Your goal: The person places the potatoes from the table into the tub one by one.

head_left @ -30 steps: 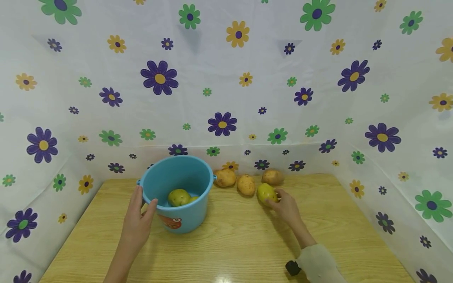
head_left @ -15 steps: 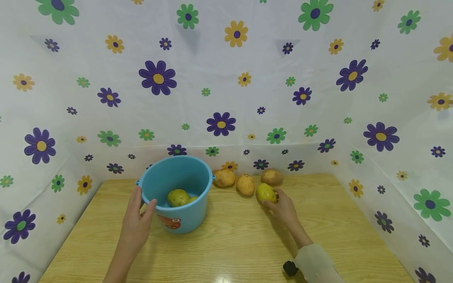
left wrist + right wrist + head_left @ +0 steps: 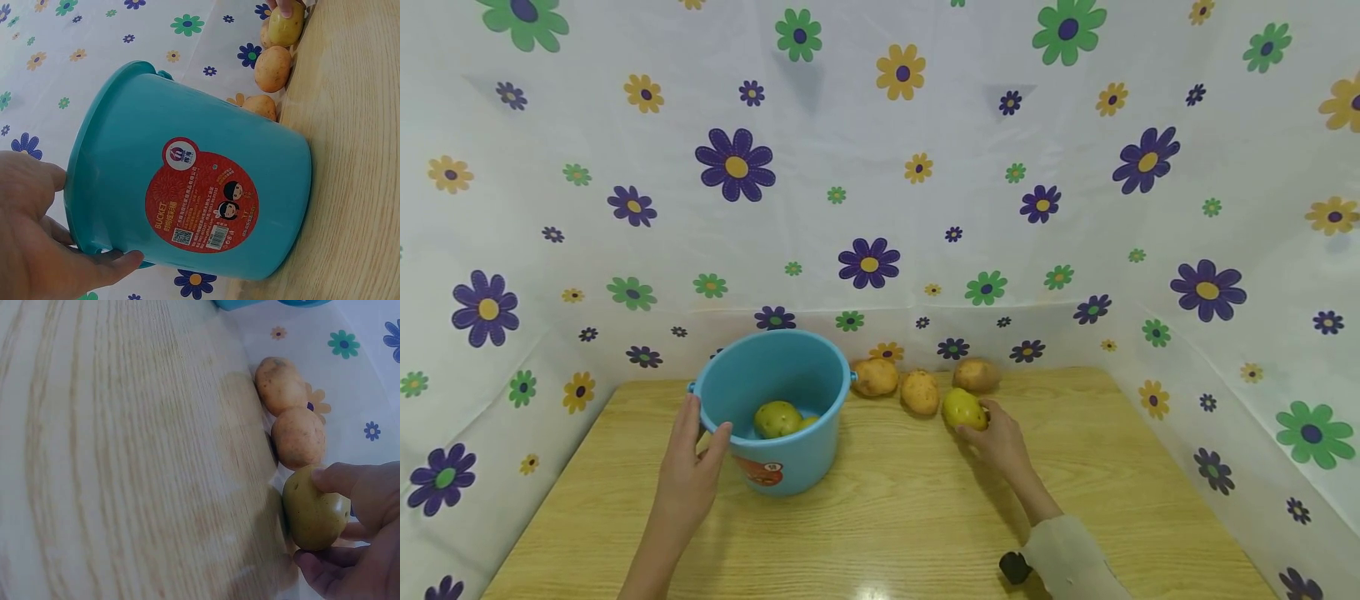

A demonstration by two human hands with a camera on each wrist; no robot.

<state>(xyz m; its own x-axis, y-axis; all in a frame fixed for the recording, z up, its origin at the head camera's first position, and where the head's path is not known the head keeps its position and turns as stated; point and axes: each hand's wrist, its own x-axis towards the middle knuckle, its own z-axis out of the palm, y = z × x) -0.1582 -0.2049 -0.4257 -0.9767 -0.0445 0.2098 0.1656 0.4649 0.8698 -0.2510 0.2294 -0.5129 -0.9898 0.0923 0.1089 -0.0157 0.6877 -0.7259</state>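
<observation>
One thing is gripped: the right hand (image 3: 1003,439) pinches a yellowish potato (image 3: 964,409) between thumb and fingers, on the counter (image 3: 887,525) or barely above it — the pictures do not settle which. The skin looks smooth and rounded, so a slack or off-centre pinch could let it twist out and roll. Just to its left sits a brown potato (image 3: 920,392), and close behind it an oval potato (image 3: 976,375); a low sideways swing could knock either one along. Further left, a round potato (image 3: 876,377) lies just beside the blue bucket (image 3: 808,467), which stands upright. At the bucket's near left rim rests the left hand (image 3: 691,467), fingers nearly straight and not wrapped round it; a hard push there could slide or tip the bucket — probably into that round potato. Inside lie a green potato (image 3: 778,419) and part of a yellow potato (image 3: 808,422), which anything dropped from high could bruise. Behind it all hangs a flowered sheet (image 3: 955,183).
</observation>
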